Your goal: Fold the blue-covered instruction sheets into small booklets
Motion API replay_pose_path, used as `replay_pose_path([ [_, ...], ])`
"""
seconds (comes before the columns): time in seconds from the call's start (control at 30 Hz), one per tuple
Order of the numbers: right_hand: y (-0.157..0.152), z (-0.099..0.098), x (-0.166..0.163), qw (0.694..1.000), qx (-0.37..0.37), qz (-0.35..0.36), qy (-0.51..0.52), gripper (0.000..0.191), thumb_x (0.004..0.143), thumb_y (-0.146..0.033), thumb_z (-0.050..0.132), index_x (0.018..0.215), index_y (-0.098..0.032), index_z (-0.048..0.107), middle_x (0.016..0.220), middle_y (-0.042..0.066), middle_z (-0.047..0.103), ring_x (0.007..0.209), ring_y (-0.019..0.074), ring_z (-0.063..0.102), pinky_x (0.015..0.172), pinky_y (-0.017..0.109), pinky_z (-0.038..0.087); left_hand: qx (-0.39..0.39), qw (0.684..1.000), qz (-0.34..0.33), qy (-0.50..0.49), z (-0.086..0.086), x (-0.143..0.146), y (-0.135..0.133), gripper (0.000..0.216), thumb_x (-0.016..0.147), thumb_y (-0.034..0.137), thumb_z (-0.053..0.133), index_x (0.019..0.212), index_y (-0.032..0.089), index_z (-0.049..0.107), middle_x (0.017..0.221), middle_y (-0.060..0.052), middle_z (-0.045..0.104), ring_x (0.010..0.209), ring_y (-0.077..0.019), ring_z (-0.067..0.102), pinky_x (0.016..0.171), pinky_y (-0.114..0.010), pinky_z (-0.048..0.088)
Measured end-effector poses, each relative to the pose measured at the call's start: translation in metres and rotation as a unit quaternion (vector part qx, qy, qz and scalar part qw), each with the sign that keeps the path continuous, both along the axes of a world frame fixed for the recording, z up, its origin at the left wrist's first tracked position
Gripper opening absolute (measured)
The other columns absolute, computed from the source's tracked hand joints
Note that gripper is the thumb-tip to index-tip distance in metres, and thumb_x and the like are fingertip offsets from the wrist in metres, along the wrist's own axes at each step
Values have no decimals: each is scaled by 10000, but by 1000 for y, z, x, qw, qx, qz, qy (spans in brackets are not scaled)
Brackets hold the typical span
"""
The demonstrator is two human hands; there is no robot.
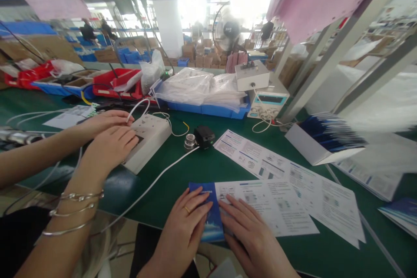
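Observation:
A printed leaflet (280, 213) lies partly unfolded on the green table, its blue cover panel (213, 226) at the left end. My left hand (190, 219) rests flat on that blue panel, fingers stretched out, a ring on one finger. Just right of it, my right hand (246, 226) presses flat on the white part near the fold, fingers extended. Beyond them, more unfolded leaflets (254, 154) lie slanting to the right, partly under this one. A black block-shaped device (204, 137) and a threaded metal fitting (190, 141) stand ahead of my left hand.
On the left, a co-worker's two hands (112, 143) rest on a white box (151, 139). A white cable (159, 176) crosses the table. Behind are a blue tray (208, 109) of bagged items, red bins (117, 82) and a meter (270, 100). A leaflet-filled box (312, 152) sits right.

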State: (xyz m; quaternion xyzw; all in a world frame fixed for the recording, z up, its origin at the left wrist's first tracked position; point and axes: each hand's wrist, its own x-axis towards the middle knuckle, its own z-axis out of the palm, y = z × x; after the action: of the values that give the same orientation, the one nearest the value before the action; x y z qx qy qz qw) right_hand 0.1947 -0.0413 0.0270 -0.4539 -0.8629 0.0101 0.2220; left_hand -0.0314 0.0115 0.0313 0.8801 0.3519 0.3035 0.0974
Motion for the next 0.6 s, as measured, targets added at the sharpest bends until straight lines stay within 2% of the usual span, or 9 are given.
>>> replay_pose_path([
  [0.17, -1, -9, 1, 999, 33, -9, -20, 416, 961, -119, 441, 1333, -150, 625, 1471, 84, 539, 1351, 285, 528, 1019, 497, 568, 25, 999, 20, 5, -3, -2, -3, 376, 954, 97, 497, 1242, 249, 686, 1305, -58, 713, 1300, -222, 633, 1118, -497, 537],
  [0.27, -2, -13, 1, 999, 44, -30, -12, 441, 969, -142, 439, 1386, -109, 579, 1495, 115, 510, 1359, 292, 518, 1000, 475, 583, 28, 999, 13, 24, 0, -2, -5, 417, 919, 70, 488, 1231, 253, 694, 1337, -54, 698, 1315, -234, 621, 1103, -518, 545],
  [0.37, -2, -13, 2, 999, 44, -21, -16, 479, 956, -134, 455, 1423, -129, 558, 1510, 93, 498, 1379, 292, 495, 1019, 451, 574, 34, 998, 7, 47, 2, -3, -6, 449, 897, 61, 485, 1244, 257, 692, 1356, -47, 689, 1318, -242, 620, 1089, -535, 552],
  [0.6, -1, -9, 3, 999, 34, -10, -18, 448, 959, -129, 438, 1372, -147, 611, 1508, 74, 500, 1377, 303, 496, 1010, 477, 578, 30, 997, 4, 70, 1, -7, -7, 430, 906, 103, 522, 1262, 277, 688, 1380, -24, 676, 1303, -227, 632, 1094, -503, 555],
])
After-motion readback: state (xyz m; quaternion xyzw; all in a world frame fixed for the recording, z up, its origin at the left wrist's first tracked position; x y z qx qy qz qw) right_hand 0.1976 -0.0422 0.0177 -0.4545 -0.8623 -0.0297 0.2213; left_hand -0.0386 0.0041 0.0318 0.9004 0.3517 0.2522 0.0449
